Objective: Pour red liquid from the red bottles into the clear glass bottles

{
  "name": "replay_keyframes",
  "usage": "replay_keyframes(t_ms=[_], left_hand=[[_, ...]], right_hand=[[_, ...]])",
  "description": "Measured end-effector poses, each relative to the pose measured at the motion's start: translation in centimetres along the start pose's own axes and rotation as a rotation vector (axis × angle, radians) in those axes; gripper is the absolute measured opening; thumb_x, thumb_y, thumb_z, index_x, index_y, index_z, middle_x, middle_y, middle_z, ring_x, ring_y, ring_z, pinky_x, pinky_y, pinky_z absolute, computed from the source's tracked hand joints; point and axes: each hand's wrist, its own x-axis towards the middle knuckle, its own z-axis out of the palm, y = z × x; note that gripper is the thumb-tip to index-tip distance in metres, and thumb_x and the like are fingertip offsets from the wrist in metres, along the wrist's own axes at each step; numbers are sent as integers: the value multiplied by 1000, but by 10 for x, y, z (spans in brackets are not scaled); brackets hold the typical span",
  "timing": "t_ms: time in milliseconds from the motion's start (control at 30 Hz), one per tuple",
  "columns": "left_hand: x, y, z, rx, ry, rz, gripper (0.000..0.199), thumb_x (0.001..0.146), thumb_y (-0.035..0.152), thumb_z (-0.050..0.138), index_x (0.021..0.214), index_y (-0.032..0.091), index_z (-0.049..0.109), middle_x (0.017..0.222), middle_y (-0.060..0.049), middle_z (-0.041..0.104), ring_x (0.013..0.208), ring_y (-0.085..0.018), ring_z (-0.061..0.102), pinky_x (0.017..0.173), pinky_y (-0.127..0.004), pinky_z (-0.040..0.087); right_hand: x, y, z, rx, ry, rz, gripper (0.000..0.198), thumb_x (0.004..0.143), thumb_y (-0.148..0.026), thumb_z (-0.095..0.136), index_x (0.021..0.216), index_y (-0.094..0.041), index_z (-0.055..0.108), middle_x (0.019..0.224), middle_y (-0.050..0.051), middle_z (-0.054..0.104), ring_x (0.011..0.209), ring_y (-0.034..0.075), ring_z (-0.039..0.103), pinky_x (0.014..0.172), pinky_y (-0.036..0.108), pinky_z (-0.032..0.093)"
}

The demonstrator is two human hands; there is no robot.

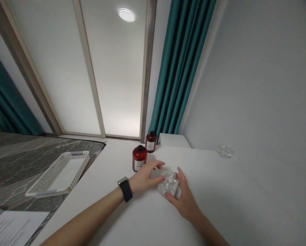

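Observation:
A clear, squarish bottle (169,183) with a short neck is over the white table, its details blurred by glare. My right hand (183,196) grips it from the right side, thumb low and fingers behind its edge. Coming in from the left, my left hand (147,176) has its fingers stretched out and apart. Its thumb reaches the bottle's upper left; I cannot tell whether it presses. Just behind my left hand stands a dark red bottle (139,156) with a black cap and white label, and a second red bottle (151,141) is farther back.
The white table (104,191) meets a wall on the right. A crumpled clear piece (225,151) lies near that wall. A white perforated basket (74,177) and printed paper (16,227) lie left of the table, on a dark patterned surface. A white box (173,140) stands behind.

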Motion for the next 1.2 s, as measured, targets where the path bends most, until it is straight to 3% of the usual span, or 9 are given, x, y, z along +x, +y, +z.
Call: replay_keyframes(t_ms=[100,267,467,600,767,867,1033,1133,1200], left_hand=[[28,13,-3,173,-112,110,35,82,37,75,108,16,64,101,-8,65,95,-24,61,85,-34,48],[54,16,8,422,-352,187,26,75,37,81,83,17,66,85,-5,67,85,-24,63,74,-29,45],[65,22,9,587,-418,177,31,70,43,83,72,19,63,74,-3,67,72,-23,65,60,-27,40],[72,29,8,583,-487,207,26,71,34,84,67,19,63,68,-2,67,67,-22,66,63,-29,42],[76,24,8,363,-558,213,16,74,28,81,77,20,68,76,-5,71,78,-25,66,73,-32,45],[78,17,7,242,-553,212,18,77,35,78,79,20,69,79,-6,71,82,-26,65,77,-33,45],[72,8,3,338,-548,215,22,73,31,81,83,18,66,79,-3,67,78,-23,63,75,-31,46],[53,2,0,204,-368,83,50,72,32,81,115,18,60,101,-6,66,90,-23,62,82,-34,49],[36,-3,-1,108,-219,-13,56,78,32,75,127,19,52,116,-10,62,102,-25,60,86,-37,49]], right_hand=[[0,-1,3,101,34,91,100,73,-23,72,151,-29,10,131,11,52,119,29,59,102,52,46],[2,0,3,186,21,89,96,73,-22,71,150,-28,13,128,10,55,115,27,61,102,51,45],[2,-1,0,222,-4,94,96,74,-23,71,150,-29,13,128,9,55,113,26,61,99,47,48],[3,-4,-2,217,3,120,96,73,-23,72,151,-27,16,127,9,56,111,26,62,98,46,49],[7,-8,-4,247,-8,146,99,68,-20,75,150,-26,19,129,11,57,114,28,62,98,47,49],[9,-9,-6,268,-22,133,99,67,-19,75,149,-26,20,128,11,59,115,28,61,100,49,47],[10,-7,-9,283,-78,120,98,70,-19,74,149,-28,17,132,11,57,117,26,60,99,47,49],[7,-4,-8,286,-67,127,97,73,-20,72,151,-29,15,135,11,52,119,26,58,97,45,51],[5,-3,-7,263,-31,133,95,74,-21,71,151,-29,16,135,11,49,120,26,58,98,45,50]])
